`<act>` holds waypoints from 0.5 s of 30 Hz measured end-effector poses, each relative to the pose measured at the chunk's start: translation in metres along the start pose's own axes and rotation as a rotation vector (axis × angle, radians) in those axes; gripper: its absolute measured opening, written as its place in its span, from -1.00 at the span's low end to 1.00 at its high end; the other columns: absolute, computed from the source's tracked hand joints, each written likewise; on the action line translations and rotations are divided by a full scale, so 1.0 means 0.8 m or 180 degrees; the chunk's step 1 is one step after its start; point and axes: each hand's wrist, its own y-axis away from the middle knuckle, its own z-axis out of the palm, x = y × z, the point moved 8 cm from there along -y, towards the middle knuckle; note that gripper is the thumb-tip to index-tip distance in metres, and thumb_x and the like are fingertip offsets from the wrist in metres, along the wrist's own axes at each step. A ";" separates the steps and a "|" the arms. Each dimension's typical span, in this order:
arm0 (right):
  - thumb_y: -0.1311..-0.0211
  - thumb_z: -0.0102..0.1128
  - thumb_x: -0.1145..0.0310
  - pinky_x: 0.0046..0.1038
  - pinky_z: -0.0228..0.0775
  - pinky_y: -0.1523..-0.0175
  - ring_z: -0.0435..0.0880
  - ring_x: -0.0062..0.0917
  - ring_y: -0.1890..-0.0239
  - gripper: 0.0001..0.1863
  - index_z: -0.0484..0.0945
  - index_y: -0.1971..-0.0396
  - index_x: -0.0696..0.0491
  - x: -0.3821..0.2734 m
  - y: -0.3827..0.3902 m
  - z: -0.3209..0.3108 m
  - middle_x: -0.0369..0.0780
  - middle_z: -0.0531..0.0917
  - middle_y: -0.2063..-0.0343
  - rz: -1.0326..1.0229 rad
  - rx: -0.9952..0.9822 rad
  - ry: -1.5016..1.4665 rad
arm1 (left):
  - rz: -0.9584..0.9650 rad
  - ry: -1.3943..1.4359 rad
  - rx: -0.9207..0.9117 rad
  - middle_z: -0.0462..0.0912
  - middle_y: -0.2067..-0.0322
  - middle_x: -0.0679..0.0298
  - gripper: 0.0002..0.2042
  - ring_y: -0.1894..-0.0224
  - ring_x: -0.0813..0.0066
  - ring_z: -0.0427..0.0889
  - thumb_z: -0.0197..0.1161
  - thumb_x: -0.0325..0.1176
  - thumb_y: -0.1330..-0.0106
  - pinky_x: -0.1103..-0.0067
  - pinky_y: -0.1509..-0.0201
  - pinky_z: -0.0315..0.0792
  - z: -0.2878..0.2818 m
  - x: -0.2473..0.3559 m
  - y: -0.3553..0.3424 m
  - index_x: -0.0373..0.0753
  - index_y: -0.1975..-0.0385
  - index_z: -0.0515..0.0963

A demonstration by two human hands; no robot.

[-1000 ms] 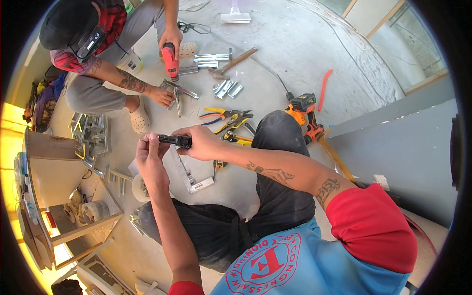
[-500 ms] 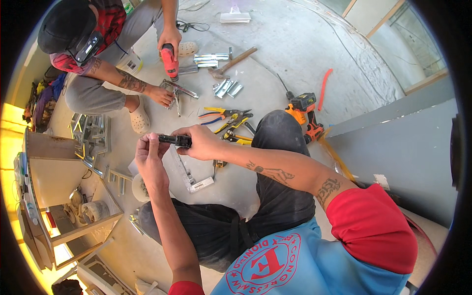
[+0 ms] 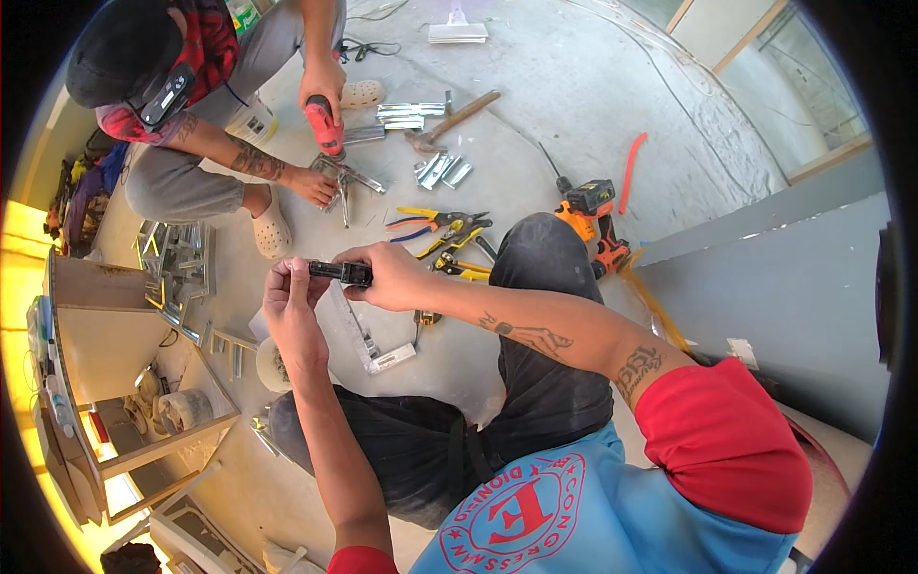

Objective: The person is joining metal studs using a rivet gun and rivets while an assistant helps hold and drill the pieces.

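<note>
A slim black device with a blocky end is held up in front of me, over the floor. Its far-left end is pinched in the fingertips of my left hand. My right hand grips the blocky end from the right side. What the device is, I cannot make out. Below it on the floor lies a metal try square. Just beyond my hands are several snips and pliers with yellow, orange and blue handles.
Opposite, a co-worker holds a red power drill over metal pieces. A hammer and cut metal channels lie nearby. An orange-black cordless drill stands by my right knee. Stacked metal frames and a wooden cabinet are at left.
The co-worker's red drill has tilted, its top shifting left and downward along with the hand on it. My hands and the black device show no visible movement.
</note>
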 end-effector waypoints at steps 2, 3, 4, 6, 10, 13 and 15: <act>0.06 0.41 0.39 -0.47 0.43 0.29 0.64 -0.49 0.48 -0.56 0.59 0.08 0.03 -0.002 0.000 0.000 -0.14 0.69 0.47 -0.0021 0.0017 -0.0013 | 0.0006 0.0032 -0.0010 0.56 0.40 0.35 -0.84 0.39 0.63 0.55 0.17 -0.29 -0.38 0.64 0.21 0.47 0.000 0.000 0.000 -0.26 0.29 0.49; 0.07 0.41 0.38 -0.46 0.43 0.29 0.64 -0.48 0.48 -0.56 0.59 0.08 0.03 -0.002 0.000 0.000 -0.14 0.69 0.48 -0.0021 0.0013 -0.0016 | 0.0008 0.0034 0.0006 0.56 0.40 0.35 -0.84 0.39 0.63 0.55 0.17 -0.29 -0.38 0.64 0.22 0.47 -0.001 0.001 0.000 -0.26 0.29 0.49; 0.07 0.41 0.38 -0.46 0.43 0.29 0.64 -0.47 0.49 -0.56 0.59 0.08 0.04 -0.003 0.001 0.000 -0.13 0.69 0.48 -0.0020 0.0009 -0.0017 | 0.0010 0.0039 0.0021 0.56 0.40 0.35 -0.84 0.40 0.63 0.55 0.17 -0.29 -0.38 0.64 0.22 0.47 -0.001 0.001 0.001 -0.26 0.29 0.49; 0.12 0.41 0.36 -0.39 0.45 0.26 0.66 -0.35 0.43 -0.58 0.62 0.15 0.02 -0.001 0.000 -0.001 -0.12 0.69 0.48 -0.0007 0.0069 -0.0075 | 0.0014 0.0043 0.0010 0.56 0.40 0.35 -0.84 0.40 0.63 0.55 0.17 -0.30 -0.38 0.64 0.22 0.48 -0.001 0.001 0.000 -0.26 0.29 0.49; 0.17 0.41 0.35 -0.32 0.47 0.23 0.67 -0.24 0.39 -0.61 0.64 0.21 0.01 0.002 -0.001 0.000 -0.11 0.68 0.48 -0.0002 0.0127 -0.0119 | 0.0012 0.0032 -0.0007 0.56 0.39 0.34 -0.84 0.39 0.62 0.55 0.18 -0.30 -0.38 0.64 0.22 0.48 -0.001 0.001 0.000 -0.27 0.29 0.50; 0.07 0.40 0.37 -0.46 0.43 0.28 0.64 -0.45 0.49 -0.56 0.59 0.09 0.02 -0.001 -0.001 0.002 -0.12 0.69 0.49 -0.0090 0.0029 0.0012 | 0.0012 0.0021 0.0003 0.56 0.39 0.34 -0.84 0.40 0.62 0.55 0.18 -0.30 -0.38 0.64 0.22 0.48 -0.002 0.001 0.000 -0.27 0.29 0.50; 0.06 0.40 0.38 -0.46 0.43 0.28 0.64 -0.45 0.48 -0.57 0.59 0.09 0.02 -0.001 0.000 0.001 -0.12 0.69 0.49 -0.0052 0.0019 -0.0004 | 0.0014 0.0019 0.0010 0.56 0.39 0.34 -0.84 0.39 0.62 0.55 0.18 -0.30 -0.38 0.64 0.21 0.48 -0.001 0.001 0.001 -0.27 0.29 0.50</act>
